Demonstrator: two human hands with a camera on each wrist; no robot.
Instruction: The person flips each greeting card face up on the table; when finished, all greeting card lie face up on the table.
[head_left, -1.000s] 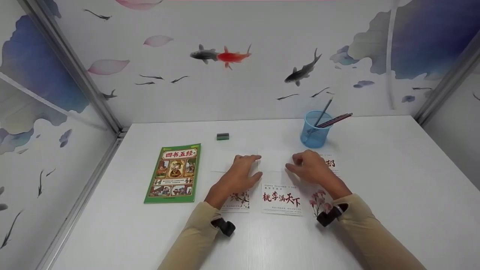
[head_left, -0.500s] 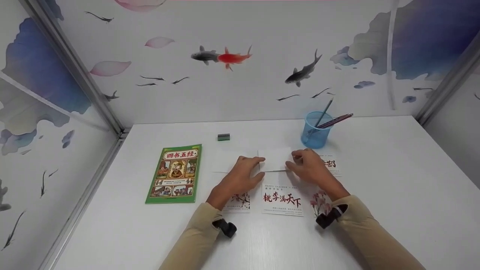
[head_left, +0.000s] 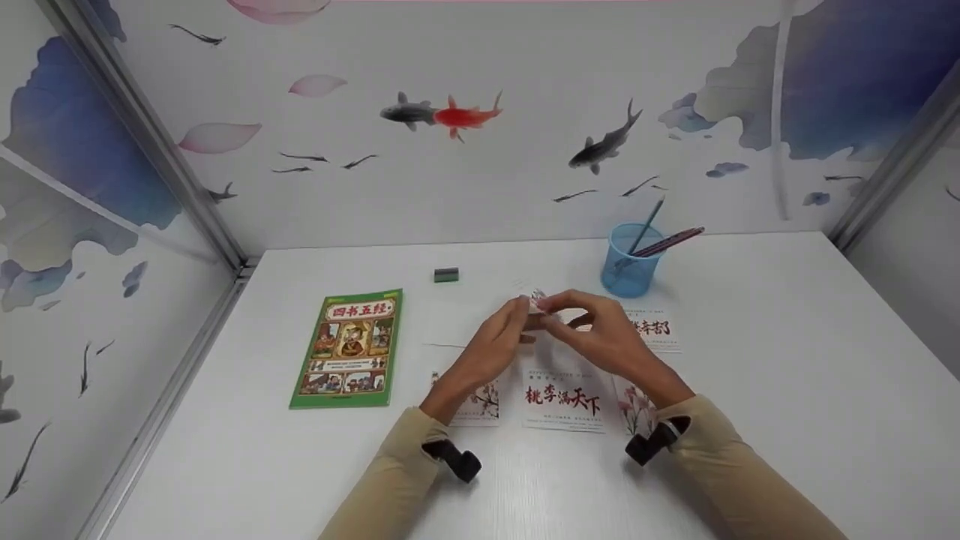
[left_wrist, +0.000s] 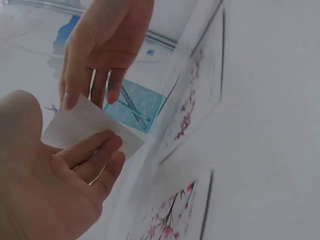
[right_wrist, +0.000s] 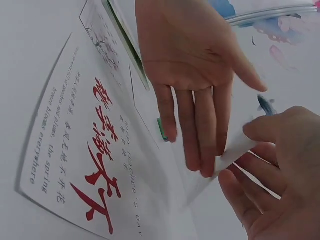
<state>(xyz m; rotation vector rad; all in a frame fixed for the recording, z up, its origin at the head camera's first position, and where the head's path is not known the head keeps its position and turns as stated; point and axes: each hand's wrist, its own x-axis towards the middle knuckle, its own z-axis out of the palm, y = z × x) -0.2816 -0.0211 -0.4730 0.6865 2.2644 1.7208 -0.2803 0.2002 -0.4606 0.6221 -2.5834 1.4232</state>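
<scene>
A small white greeting card (left_wrist: 90, 122) is raised off the table between both hands, its blank face toward the left wrist camera. In the head view a strip of its printed side shows at the fingertips. My right hand (head_left: 604, 334) pinches the card between thumb and fingers. My left hand (head_left: 484, 345) touches it with nearly straight fingers, the thumb standing apart from it in the right wrist view. Below the hands lies a card with large red characters (head_left: 562, 399). Flower-printed cards lie on either side, one with blossom branches (head_left: 484, 401) and one with pink flowers (head_left: 636, 409).
A card with red characters (head_left: 660, 330) lies right of the hands, a blank-faced card (head_left: 444, 330) left. Farther left is a green-bordered book (head_left: 347, 349). A small dark-green block (head_left: 446, 274) and a blue mesh pencil cup (head_left: 628, 270) stand near the back wall.
The blank-faced card in the middle has been lifted from the table and tilted up. Both hands have come together around it, the right moving left to meet the left.
</scene>
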